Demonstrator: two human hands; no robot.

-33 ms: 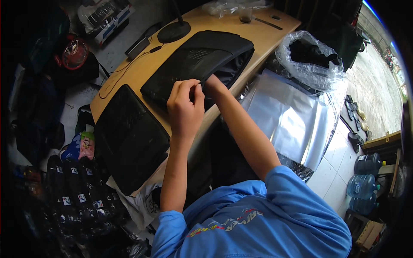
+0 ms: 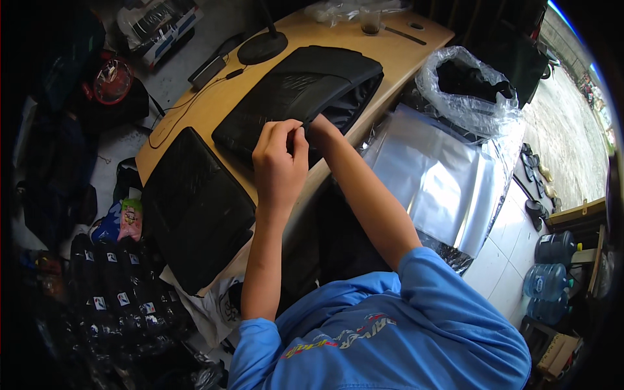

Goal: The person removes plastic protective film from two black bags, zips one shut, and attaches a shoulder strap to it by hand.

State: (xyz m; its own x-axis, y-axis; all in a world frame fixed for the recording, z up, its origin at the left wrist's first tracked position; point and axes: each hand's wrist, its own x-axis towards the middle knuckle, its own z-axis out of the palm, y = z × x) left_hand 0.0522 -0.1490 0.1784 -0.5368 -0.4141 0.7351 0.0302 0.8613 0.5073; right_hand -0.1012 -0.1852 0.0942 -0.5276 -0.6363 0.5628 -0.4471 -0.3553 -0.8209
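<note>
A black bag with an open side lies on the wooden table in front of me. My left hand pinches the rim of its opening between thumb and fingers. My right hand reaches into that opening, so its fingers are hidden inside the bag; what they touch cannot be seen. Beside my left forearm, a second black bag rests flat over the table's near left end.
On the wooden table stand a black lamp base, a power adapter with its cable and a glass. Clear plastic sheets and an open plastic sack lie right. Black wrapped packs fill the lower left; water jugs stand far right.
</note>
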